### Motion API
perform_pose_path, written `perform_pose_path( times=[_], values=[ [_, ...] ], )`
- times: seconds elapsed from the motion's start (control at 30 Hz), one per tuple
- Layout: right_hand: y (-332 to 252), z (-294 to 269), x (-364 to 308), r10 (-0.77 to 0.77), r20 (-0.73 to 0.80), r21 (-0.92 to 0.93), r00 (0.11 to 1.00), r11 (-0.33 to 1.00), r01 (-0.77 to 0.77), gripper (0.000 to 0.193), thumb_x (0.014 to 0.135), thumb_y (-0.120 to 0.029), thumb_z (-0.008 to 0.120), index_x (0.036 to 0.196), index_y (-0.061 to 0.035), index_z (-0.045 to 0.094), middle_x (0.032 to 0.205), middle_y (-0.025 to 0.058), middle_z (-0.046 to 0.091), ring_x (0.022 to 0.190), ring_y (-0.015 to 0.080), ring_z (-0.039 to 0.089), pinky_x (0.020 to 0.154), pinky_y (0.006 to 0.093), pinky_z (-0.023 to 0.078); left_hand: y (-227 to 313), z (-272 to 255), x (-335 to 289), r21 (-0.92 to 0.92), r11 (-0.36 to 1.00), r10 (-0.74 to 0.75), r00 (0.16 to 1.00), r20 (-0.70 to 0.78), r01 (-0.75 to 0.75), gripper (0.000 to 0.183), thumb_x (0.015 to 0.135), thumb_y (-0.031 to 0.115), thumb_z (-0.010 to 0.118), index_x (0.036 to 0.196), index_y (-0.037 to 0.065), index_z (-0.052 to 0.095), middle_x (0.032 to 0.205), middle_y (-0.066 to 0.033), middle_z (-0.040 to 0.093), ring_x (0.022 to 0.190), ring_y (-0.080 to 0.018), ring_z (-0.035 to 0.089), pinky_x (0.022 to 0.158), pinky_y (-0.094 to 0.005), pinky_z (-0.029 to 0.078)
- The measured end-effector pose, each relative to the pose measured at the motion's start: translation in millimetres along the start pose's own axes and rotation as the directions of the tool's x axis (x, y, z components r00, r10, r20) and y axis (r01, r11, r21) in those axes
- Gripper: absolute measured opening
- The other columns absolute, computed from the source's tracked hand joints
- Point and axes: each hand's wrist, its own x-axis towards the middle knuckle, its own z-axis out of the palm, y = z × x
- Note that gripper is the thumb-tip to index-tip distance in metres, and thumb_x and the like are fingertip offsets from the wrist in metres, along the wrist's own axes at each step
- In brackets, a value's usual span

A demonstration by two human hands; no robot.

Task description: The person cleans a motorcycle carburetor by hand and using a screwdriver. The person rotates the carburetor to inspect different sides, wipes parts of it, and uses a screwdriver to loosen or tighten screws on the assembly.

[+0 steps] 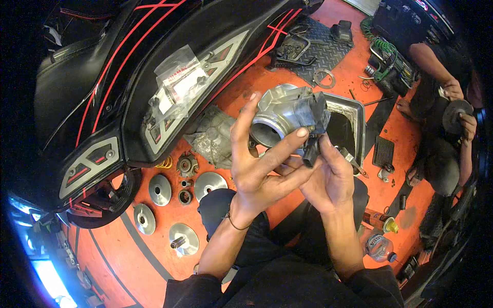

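Observation:
A silver metal throttle body [282, 109] with a round bore and a black plastic sensor housing [319, 114] is held up in front of me. My left hand [259, 164] grips it from the left and below, one finger raised along its side and another pressed to its front. Beneath the black housing, my right hand [328, 177] pinches the lower black plastic part with thumb and fingers. Some of the right fingers are hidden behind the left hand and the part.
A black scooter [169, 66] with red stripes fills the left, a clear plastic bag [179, 82] on its footboard. Round metal pulley discs [159, 190] lie on the orange floor. A metal tray [363, 123], spray can [381, 222] and bottle [380, 248] sit right, near another person [447, 128] holding a disc.

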Motion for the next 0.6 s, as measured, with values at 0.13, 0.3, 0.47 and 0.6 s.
perform_pose_path(
  times=[0.13,0.3,0.47,0.6],
  values=[
    [-0.3,-0.9,-0.7,-0.015,0.007,-0.015,1.0,1.0,0.015,0.041,0.095,-0.021,0.051,0.132,-0.0071,0.039,0.129,0.0116,0.052,0.122,0.0269,0.05,0.104,0.0476,0.039,-1.7,1.5,-0.3,-0.003,0.999,0.036,0.999,-0.009,-0.036,0.055,0.055,0.016,0.084,0.108,0.015,0.07,0.139,-0.0256,0.038,0.125,-0.0419,0.044,0.099,-0.0464,0.041],
    [-1.8,7.2,-0.1,-0.054,-0.026,-0.06,0.998,0.997,0.052,0.041,0.093,-0.019,0.054,0.13,-0.0048,0.042,0.125,0.012,0.054,0.118,0.0267,0.052,0.102,0.0471,0.042,-7.3,9.8,-7.9,-0.212,0.971,-0.109,0.994,0.026,0.112,0.103,0.055,0.012,0.086,0.139,0.007,0.027,0.144,-0.021,0.025,0.13,-0.0339,0.038,0.102,-0.0444,0.041],
    [4.9,0.4,1.9,-0.113,-0.194,-0.159,0.974,0.984,0.083,0.039,0.09,-0.015,0.058,0.124,-0.0014,0.046,0.117,0.0133,0.057,0.106,0.022,0.058,0.097,0.0433,0.046,-1.5,21.4,-9.4,-0.554,0.745,-0.411,0.91,0.057,0.371,0.107,0.059,0.003,0.081,0.143,0.002,0.015,0.141,-0.0158,0.03,0.127,-0.0295,0.04,0.105,-0.0414,0.039],
    [7.6,-1.3,1.2,-0.15,-0.217,-0.21,0.965,0.972,0.104,0.033,0.094,-0.017,0.055,0.123,-0.0025,0.049,0.117,0.012,0.057,0.102,0.0218,0.06,0.095,0.0425,0.048,0.3,19.7,-3.9,-0.698,0.458,-0.597,0.772,0.217,0.551,0.094,0.066,-0.003,0.071,0.143,-0.001,0.017,0.134,-0.0169,0.04,0.122,-0.0261,0.046,0.102,-0.0384,0.04]
  ],
)
